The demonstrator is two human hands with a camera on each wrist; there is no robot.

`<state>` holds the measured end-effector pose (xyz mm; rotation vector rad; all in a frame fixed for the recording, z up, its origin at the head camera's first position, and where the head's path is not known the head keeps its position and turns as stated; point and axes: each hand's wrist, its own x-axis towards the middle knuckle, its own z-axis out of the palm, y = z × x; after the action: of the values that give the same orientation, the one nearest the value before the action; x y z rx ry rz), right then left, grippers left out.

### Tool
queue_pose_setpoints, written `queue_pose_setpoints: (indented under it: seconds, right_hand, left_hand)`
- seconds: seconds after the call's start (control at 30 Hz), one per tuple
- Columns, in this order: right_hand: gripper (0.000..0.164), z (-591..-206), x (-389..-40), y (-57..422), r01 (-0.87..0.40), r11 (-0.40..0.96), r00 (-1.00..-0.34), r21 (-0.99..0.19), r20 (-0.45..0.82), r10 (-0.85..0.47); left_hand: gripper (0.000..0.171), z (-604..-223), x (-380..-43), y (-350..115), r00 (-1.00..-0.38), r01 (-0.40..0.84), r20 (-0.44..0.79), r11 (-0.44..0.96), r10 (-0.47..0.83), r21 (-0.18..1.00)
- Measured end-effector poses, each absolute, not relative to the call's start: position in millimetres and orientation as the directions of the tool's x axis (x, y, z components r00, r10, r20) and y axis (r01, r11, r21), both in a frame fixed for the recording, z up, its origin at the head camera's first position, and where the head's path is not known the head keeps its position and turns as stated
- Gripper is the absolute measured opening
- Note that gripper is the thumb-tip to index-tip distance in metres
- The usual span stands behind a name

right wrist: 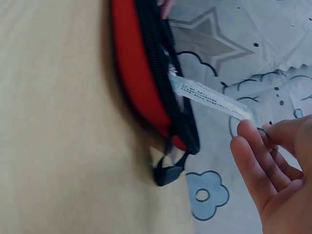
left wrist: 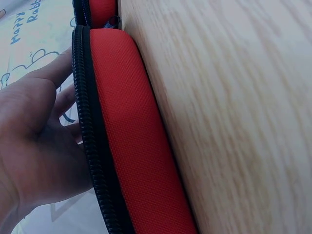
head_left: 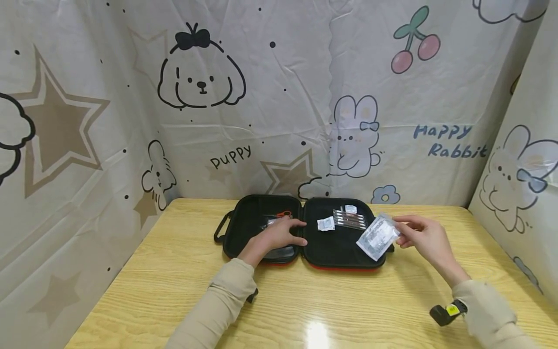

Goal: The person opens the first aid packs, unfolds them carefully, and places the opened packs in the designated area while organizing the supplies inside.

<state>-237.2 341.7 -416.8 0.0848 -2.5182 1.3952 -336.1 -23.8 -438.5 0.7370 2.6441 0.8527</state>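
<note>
A black-lined, red zip case (head_left: 335, 252) lies unfolded on the table, its two halves side by side. My left hand (head_left: 275, 236) is over the left half, fingers extended towards the hinge; the left wrist view shows that hand (left wrist: 39, 141) behind the zipped red rim (left wrist: 129, 112). Between thumb and fingertips, my right hand (head_left: 429, 240) pinches one corner of a flat, printed clear-and-white sachet (head_left: 377, 237). The sachet hangs tilted over the right half's outer edge. In the right wrist view, the printed sachet (right wrist: 214, 100) appears nearly edge-on.
Orange-handled scissors (head_left: 285, 214) lie in the left half, partly hidden by my left hand. The right half holds a pack of swab-like sticks (head_left: 350, 219) and small white packets (head_left: 325, 224). A carry handle (head_left: 221, 228) sticks out left. A printed curtain (head_left: 279, 97) hangs behind the table.
</note>
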Motion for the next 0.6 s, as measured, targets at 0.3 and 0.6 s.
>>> queue_pose_setpoints:
  seconds: [0.3, 0.6]
  right_hand:
    - [0.030, -433.5, -231.6, 331.1, -0.126, 0.675, -0.968, -0.727, 0.238, 0.075]
    - [0.027, -438.2, -229.7, 330.7, -0.114, 0.794, -0.953, -0.597, 0.292, 0.083]
  left_hand:
    - [0.059, -439.9, -336.3, -26.4, -0.835, 0.386, -0.090, 0.694, 0.544, 0.608]
    - [0.059, -443.6, -340.4, -24.4, -0.832, 0.403, -0.080, 0.698, 0.549, 0.592]
